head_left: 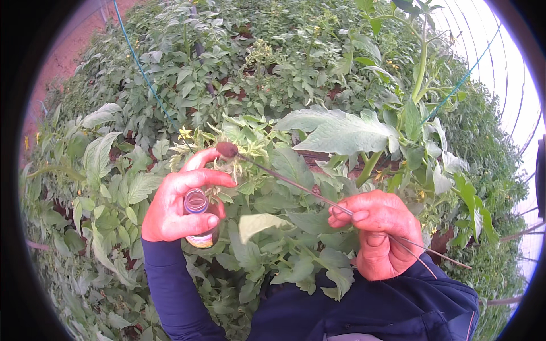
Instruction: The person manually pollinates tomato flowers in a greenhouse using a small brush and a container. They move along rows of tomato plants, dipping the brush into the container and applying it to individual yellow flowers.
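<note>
My left hand (pixel 168 207) is closed around a small open-mouthed bottle (pixel 197 200) with a label low on its side. Its thumb lies across the bottle, and the upper fingers reach toward a cluster of pale, yellowish flowers and buds (pixel 236 133). Pinched in my right hand (pixel 389 233) is a thin, wire-like stick (pixel 290 182) that slants up to the left. A dark reddish-brown, rounded tip (pixel 227 149) ends the stick, just above the left fingers and in front of the flower cluster. Behind the right hand the stick's tail shows as two thin ends.
Leafy tomato plants (pixel 273 74) surround my hands. A thick-stemmed plant with a broad leaf (pixel 341 132) stands close at right. Blue strings (pixel 136 59) (pixel 472 71) run down on both sides. A pale, ribbed greenhouse wall (pixel 512 85) curves at far right.
</note>
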### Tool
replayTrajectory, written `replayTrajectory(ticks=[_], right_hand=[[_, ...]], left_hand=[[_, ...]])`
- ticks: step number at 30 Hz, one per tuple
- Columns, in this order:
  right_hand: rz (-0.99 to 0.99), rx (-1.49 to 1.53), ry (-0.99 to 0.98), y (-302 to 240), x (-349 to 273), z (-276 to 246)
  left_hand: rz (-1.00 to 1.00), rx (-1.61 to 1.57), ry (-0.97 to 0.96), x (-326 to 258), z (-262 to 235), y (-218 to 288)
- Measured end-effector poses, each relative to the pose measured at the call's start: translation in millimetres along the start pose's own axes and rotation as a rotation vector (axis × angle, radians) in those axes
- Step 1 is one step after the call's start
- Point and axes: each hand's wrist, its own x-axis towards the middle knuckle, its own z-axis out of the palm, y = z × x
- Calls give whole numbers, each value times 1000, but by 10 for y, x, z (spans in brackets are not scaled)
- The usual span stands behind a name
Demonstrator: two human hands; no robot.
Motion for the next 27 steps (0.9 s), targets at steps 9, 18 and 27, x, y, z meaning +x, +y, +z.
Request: replayTrajectory(ticks=[9,18,27], right_hand=[[-44,94,182,145,1,-46],[100,-17,34,165,2,-203],[130,73,65,79,102,-164]], left_hand=[[-24,-22,69,-2,114,-32],[23,8,87,17,190,-155],[3,75,77,-94,219,-60]])
